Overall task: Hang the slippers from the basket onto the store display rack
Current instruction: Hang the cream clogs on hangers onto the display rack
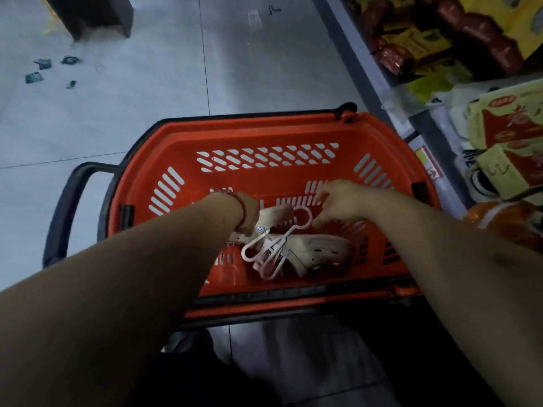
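— Step in hand?
— Pick-up, judging by the reach: both arms down inside the orange basket [264, 121], nothing lifted clear of it yet
— Right hand?
— Right hand [340, 201] poised over the basket floor, thumb low, forefinger raised, a gap between the two. No closed pinch to be seen. Just to the left of those fingertips, the round hook [302, 207] topping one of the white hangers [269, 276]
— And the left?
— Left hand [249, 214] bent down past a red wristband [242, 207], lying against a beige slipper [279, 214] right beneath it. Fingers hidden behind the hand itself, so clamped or loose: cannot tell
— Whereabouts of the other slippers?
— Low in the basket, below and between both hands: a second beige slipper [320, 249] under the right hand, mixed in with the hangers and tangled among them. Hard to count pairs in that heap
— Next move?
— Probably closing thumb and forefinger on the hook, then drawing one hanger up and away from the left hand, with that hand pinning the others down. Calls for a slow pull; crossed hanger arms likely to snag and drag a neighbour along
— Then the rack?
— Nowhere in view. Only packed goods on shelving [411, 39] far out beyond the right hand, and floor tiles [147, 83] past the left. Needs a look round and a carry before any hanging, so early in the job by this reckoning
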